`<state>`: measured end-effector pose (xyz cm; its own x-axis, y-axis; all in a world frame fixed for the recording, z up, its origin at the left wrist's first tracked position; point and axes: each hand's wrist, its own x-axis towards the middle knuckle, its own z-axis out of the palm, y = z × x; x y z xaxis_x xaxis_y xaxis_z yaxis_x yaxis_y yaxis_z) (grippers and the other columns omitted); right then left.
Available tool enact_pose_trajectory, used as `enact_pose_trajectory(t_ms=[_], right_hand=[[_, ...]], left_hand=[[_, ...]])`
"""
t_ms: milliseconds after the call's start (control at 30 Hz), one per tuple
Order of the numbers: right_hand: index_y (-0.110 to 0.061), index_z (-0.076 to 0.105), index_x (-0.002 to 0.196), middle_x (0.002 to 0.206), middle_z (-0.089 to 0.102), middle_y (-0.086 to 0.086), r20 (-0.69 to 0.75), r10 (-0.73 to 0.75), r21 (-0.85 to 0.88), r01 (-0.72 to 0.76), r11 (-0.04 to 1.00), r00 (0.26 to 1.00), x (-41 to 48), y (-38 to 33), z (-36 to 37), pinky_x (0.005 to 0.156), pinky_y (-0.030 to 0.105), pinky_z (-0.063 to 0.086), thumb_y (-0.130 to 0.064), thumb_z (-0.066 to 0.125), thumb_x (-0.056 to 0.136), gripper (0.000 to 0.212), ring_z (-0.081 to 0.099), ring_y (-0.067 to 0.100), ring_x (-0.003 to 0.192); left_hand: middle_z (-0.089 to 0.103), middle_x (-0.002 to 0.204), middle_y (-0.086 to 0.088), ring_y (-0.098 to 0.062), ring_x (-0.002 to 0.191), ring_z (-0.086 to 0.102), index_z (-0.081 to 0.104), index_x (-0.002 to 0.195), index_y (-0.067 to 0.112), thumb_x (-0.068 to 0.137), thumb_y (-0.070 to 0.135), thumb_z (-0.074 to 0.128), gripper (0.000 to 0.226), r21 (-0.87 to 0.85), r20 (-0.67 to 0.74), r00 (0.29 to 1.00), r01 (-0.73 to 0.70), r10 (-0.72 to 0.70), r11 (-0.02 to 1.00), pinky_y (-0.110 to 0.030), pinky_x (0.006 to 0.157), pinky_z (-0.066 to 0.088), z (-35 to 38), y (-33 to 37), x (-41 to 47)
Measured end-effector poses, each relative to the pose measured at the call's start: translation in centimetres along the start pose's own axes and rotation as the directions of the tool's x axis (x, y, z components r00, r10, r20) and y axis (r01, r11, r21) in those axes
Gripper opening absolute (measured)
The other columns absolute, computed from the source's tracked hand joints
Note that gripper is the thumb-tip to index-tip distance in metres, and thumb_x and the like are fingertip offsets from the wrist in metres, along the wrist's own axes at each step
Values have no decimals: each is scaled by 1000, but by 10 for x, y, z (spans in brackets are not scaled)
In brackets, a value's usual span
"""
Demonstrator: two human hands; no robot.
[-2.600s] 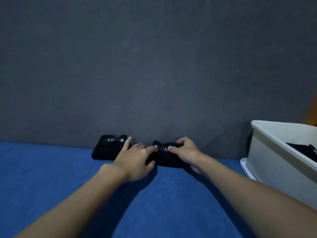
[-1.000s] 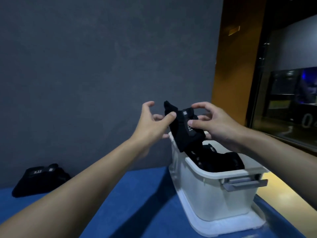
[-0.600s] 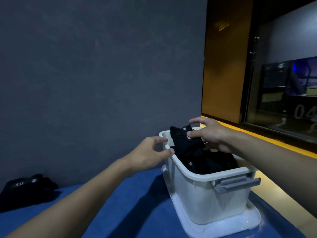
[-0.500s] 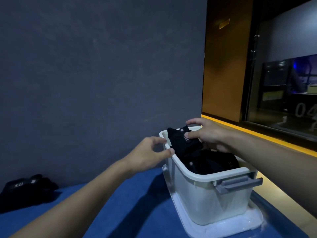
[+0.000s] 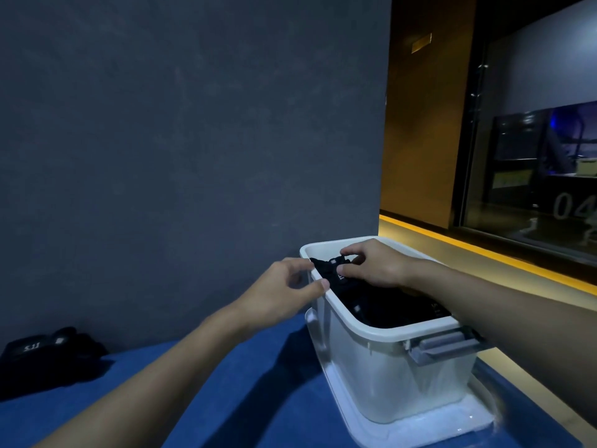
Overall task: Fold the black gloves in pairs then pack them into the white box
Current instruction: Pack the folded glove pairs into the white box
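Two right fingers (image 5: pixel 347 270) pinch folded gloves (image 5: pixel 332 273) inside white box (image 5: pixel 381 331) (left hand (image 5: pixel 284 291) loose).

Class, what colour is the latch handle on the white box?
Grey, on the latch handle of the box, head view.

Two bare forearms reach in from the near edge, with no sleeve showing on either. The left hand (image 5: pixel 280 287) and right hand (image 5: pixel 374 266) are both uncovered — no rings, watch or bands visible on fingers or wrists. Fingernails are short and unpainted — plain throughout.
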<state>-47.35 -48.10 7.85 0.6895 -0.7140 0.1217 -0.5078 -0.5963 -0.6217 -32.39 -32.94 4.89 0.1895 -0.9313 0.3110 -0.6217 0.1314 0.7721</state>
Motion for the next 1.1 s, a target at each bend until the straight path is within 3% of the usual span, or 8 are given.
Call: enact_pose_trajectory(t_ms=[100, 200, 333, 467, 700, 833, 933, 1100], right_hand=[[-25, 45, 142, 118, 63, 4, 15, -35, -14, 35, 999, 999, -2, 1, -7, 91, 26, 45, -44, 64, 90, 59, 61, 17, 107], [-36, 54, 133, 128, 57, -3, 85, -69, 9, 69, 998, 994, -11, 2, -20, 97, 29, 47, -52, 67, 83, 54, 59, 11, 110], [-35, 57, 132, 122, 59, -13, 229, -65, -45, 77, 996, 971, -21, 1, -28, 83, 19, 48, -44, 71, 84, 50, 59, 7, 107], [-34, 56, 133, 115, 62, -14, 231, -48, -87, 70, 994, 972, -16, 4, -24, 88, 23, 48, -43, 71, 85, 51, 61, 5, 101], [-33, 49, 139, 134, 56, -10, 263, -48, -130, 85, 988, 964, -11, 12, -22, 105, 33, 42, -46, 68, 86, 57, 54, 11, 119], [-31, 36, 146, 139, 48, -9, 290, -1, -252, 78, 964, 957, -28, 13, -57, 104, 28, 40, -40, 73, 83, 74, 45, 12, 129], [-28, 41, 143, 137, 50, -10, 361, 94, -453, 86, 887, 928, -38, 17, -74, 104, 27, 39, -27, 74, 84, 68, 45, 11, 129], [-33, 50, 136, 124, 59, -16, 397, 72, -489, 144, 860, 915, -44, 25, -71, 95, 25, 46, -21, 74, 83, 59, 55, 9, 115]], left_hand=[[56, 126, 15, 2, 116, 57, 71, 114, 39, 95, 39, 64, 21, -6, 15, 1000, 4, -4, 1000, -7, 84, 48, 0, 2, -1], [55, 127, 17, 3, 115, 58, 70, 117, 40, 96, 39, 63, 22, -2, 16, 1000, -3, 3, 1000, -14, 92, 49, 0, 3, -1], [54, 129, 16, 1, 117, 58, 70, 116, 39, 95, 41, 64, 22, -18, 3, 1000, 8, -8, 1000, -18, 96, 49, 1, 3, -2], [55, 129, 11, -1, 116, 59, 71, 113, 32, 95, 41, 63, 22, 7, 7, 1000, 13, -13, 1000, -27, 100, 50, 2, 3, -3], [56, 127, 9, -1, 110, 63, 71, 114, 33, 96, 36, 63, 20, -30, -5, 1000, 8, -8, 1000, -15, 88, 52, 3, 5, -5], [55, 128, 13, 3, 111, 61, 70, 117, 32, 95, 38, 63, 24, -43, -15, 1000, 12, -12, 999, -9, 84, 51, 4, 2, -4], [55, 129, 13, 3, 110, 61, 70, 116, 30, 94, 38, 65, 24, -53, -32, 999, 14, -15, 999, -10, 84, 51, 4, 0, -2], [55, 132, 16, 3, 115, 59, 66, 124, 30, 92, 44, 66, 35, -36, -33, 999, 34, -35, 999, -18, 93, 51, 3, -3, 0]])
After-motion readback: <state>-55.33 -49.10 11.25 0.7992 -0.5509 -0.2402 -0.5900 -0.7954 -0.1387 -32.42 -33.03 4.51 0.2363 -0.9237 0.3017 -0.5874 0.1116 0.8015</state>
